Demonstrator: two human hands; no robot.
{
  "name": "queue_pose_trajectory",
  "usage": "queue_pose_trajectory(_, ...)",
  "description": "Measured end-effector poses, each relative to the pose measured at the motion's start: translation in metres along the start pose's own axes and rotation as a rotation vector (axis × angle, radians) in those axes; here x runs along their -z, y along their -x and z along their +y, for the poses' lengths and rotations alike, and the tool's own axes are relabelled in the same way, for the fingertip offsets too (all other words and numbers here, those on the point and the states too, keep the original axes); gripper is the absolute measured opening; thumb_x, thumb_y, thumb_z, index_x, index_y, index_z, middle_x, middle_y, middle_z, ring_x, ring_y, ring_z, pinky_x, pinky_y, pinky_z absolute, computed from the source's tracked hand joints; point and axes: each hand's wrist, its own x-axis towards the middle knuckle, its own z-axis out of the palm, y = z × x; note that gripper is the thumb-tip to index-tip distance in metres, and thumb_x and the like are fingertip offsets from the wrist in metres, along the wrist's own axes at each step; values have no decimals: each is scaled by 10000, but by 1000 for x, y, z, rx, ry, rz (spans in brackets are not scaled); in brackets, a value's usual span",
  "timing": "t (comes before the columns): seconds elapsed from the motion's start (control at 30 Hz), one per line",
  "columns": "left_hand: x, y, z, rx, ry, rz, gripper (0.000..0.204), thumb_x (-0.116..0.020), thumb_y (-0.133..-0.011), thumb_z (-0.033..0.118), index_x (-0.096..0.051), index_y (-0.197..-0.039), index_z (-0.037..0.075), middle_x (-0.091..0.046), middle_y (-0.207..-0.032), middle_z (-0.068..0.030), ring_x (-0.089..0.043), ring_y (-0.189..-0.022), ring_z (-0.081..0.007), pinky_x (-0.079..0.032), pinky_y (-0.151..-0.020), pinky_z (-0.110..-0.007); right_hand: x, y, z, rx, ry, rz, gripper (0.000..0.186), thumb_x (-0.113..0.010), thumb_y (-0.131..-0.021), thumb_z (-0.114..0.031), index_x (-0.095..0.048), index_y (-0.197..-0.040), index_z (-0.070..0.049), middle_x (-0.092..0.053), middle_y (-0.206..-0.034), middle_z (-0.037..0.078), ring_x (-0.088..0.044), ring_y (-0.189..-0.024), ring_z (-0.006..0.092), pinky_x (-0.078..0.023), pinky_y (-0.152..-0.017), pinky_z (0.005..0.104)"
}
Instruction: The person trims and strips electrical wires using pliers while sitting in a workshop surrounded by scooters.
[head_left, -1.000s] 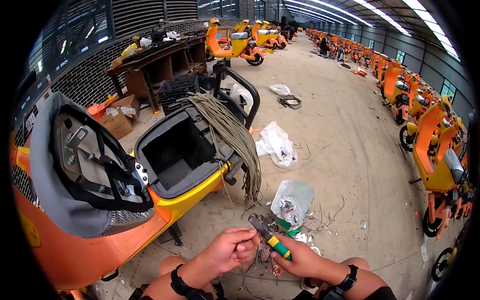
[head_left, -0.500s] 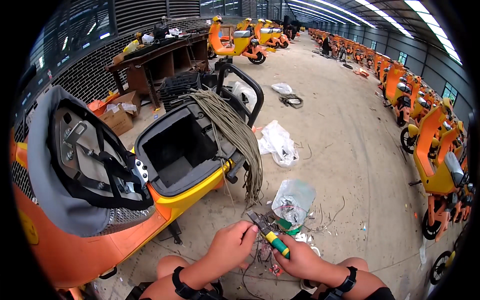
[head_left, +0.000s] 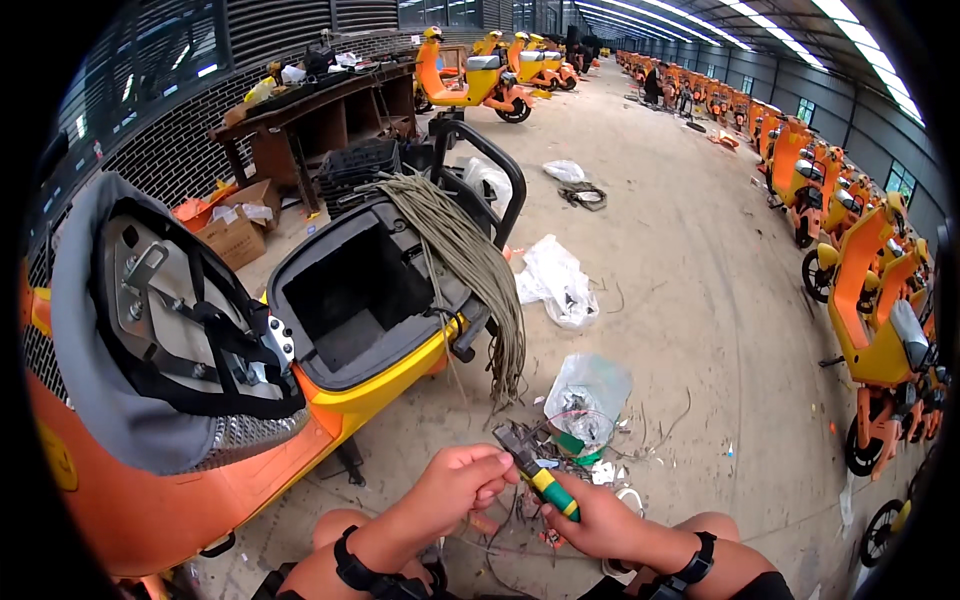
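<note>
In my right hand [head_left: 592, 516] is a pair of pliers [head_left: 541, 478] with green and yellow grips, its metal jaws pointing up and to the left. My left hand [head_left: 459, 487] is closed in a pinch just left of the jaws; whatever it holds, if anything, is too small to make out. Below and beyond both hands, wire scraps [head_left: 512, 535] and bits of debris lie on the floor. To the left stands an orange and yellow scooter [head_left: 240, 480] with its seat [head_left: 150, 420] tipped up. A bundle of grey-green cords [head_left: 462, 265] drapes over the rim of its open storage box [head_left: 345, 300].
Clear plastic bags [head_left: 590, 395] and a white bag [head_left: 556, 285] lie ahead on the floor. A wooden workbench [head_left: 275, 150], black crates [head_left: 358, 175] and a cardboard box [head_left: 232, 238] stand at the far left. Rows of parked scooters [head_left: 868, 320] line the right side.
My left hand has shifted slightly, its fingers now curled more beside the plier jaws. The pliers stay in my right hand, almost unmoved.
</note>
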Motion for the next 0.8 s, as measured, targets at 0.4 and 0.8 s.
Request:
queue_pose_trajectory(0.4, 6, -4, -5, 79, 354, -151, 238, -467, -1007, 194, -583, -894, 19, -410, -578, 44, -328, -454, -49, -296, -442, -223, 2, -2, -13, 31, 62, 21, 459, -620, -890, -119, -472, -1311, -11, -642, -927, 207, -655, -831, 364, -517, -716, 403)
queue_pose_trajectory(0.8, -12, -9, -11, -312, -696, 277, 256, -495, -995, 260, -565, -933, 21, -591, -680, -115, -592, -575, -218, -428, -482, -371, -6, -3, -5, -118, 107, 164, 139, -573, -924, -73, -553, -1037, 6, -665, -804, 93, -621, -714, 153, -489, -644, 306)
